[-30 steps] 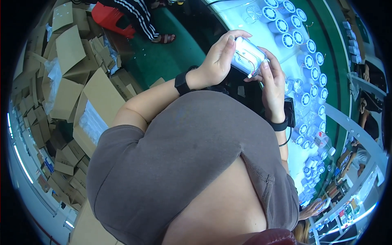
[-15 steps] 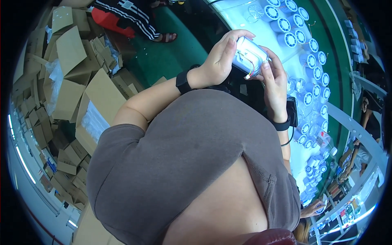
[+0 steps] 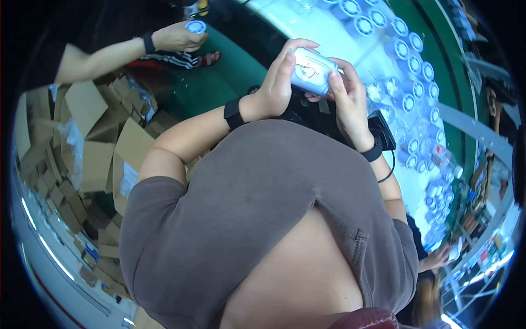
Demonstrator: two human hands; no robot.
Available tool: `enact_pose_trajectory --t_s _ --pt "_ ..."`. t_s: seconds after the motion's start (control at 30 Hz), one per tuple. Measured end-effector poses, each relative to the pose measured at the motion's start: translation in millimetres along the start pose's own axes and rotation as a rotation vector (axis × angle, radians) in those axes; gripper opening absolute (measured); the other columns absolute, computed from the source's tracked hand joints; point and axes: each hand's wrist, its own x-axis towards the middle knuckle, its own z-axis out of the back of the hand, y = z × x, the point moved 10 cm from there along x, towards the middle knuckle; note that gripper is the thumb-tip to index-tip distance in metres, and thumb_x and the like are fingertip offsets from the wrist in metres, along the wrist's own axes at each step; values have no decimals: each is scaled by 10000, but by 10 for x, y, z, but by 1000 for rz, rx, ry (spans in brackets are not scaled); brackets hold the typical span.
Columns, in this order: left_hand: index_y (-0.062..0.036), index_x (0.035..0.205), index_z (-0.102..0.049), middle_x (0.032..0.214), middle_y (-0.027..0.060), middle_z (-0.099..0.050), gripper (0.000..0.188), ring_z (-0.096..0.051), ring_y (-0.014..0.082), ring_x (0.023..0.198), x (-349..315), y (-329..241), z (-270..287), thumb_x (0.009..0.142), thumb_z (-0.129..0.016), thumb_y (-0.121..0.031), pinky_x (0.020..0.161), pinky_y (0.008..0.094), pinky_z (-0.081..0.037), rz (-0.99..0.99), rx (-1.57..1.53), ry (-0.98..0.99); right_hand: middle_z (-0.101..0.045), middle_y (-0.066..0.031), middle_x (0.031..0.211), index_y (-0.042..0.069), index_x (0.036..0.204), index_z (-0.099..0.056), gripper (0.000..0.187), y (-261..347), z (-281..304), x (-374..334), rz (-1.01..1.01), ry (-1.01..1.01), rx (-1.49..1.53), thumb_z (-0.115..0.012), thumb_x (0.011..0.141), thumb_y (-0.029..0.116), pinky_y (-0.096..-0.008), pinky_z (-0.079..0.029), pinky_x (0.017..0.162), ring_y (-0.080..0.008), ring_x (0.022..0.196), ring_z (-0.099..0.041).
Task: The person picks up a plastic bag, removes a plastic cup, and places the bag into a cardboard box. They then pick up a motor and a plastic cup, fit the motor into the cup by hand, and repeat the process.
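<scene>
White plastic case point(image 3: 320, 67) is sitting btwn both hands rn, up in front of the person's brown shirt point(image 3: 263, 192) and close to the table point(image 3: 312, 27) edge. Thin wires point(image 3: 312, 72) are showing on its upper face; can't tell from where I'm standing where they're running. Left hand point(image 3: 278, 82) is gripping the left side: fingers half bent, index reaching over the far edge, thumb lying along the left edge. Right hand point(image 3: 349, 98) is holding the other end, thumb resting on the corner, fingers curling round behind, so both are closing on the case. Black wristbands point(image 3: 234, 113) are circling both wrists, and a black box point(image 3: 382, 131) w/ a cable point(image 3: 392, 170) is sitting by the right one. Loads of blue-white tubs point(image 3: 401, 49) w/ vented ends are covering the table's right side, plus a clear bottle point(image 3: 442, 156). Over left, a co-worker's hand point(image 3: 178, 38) is holding another tub point(image 3: 195, 26), & cardboard boxes point(image 3: 90, 109) are lying heaped beside the left arm.
</scene>
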Motion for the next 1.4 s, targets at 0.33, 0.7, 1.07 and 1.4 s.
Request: enact_pose_trajectory --t_s 0.33,0.7,1.07,1.4 --pt "-42 1128 -373 993 125 -472 438 -478 189 888 575 648 -547 872 -287 -386 775 293 -387 160 -216 -8 -551 -126 890 34 1100 -425 445 164 978 180 139 -151 -501 -530 783 328 -251 -455 519 -188 702 -571" --pt "-114 1112 -439 900 120 -475 543 -491 241 827 1622 845 -916 681 -593 -405 638 333 -432 -188 1480 202 -559 -137 861 75 1016 -519 467 273 1773 649 127 -270 -1685 -641 653 342 -354 -449 597 -255 745 -553" --pt "-95 1066 -466 835 76 -492 529 -482 234 826 1763 1075 -1141 656 -615 -394 672 344 -415 -346 1629 308 -567 -118 870 52 1046 -500 361 953 1928 125 523 -485 -1251 -601 721 172 -318 -431 692 -231 808 -546" --pt "-24 1025 -469 793 53 -513 382 -477 193 714 1263 687 -139 785 -468 -321 613 286 -381 64 116 -296 -568 -101 905 28 1090 -469 338 981 1871 84 502 -481 -942 -540 763 74 -268 -420 692 -160 825 -542"
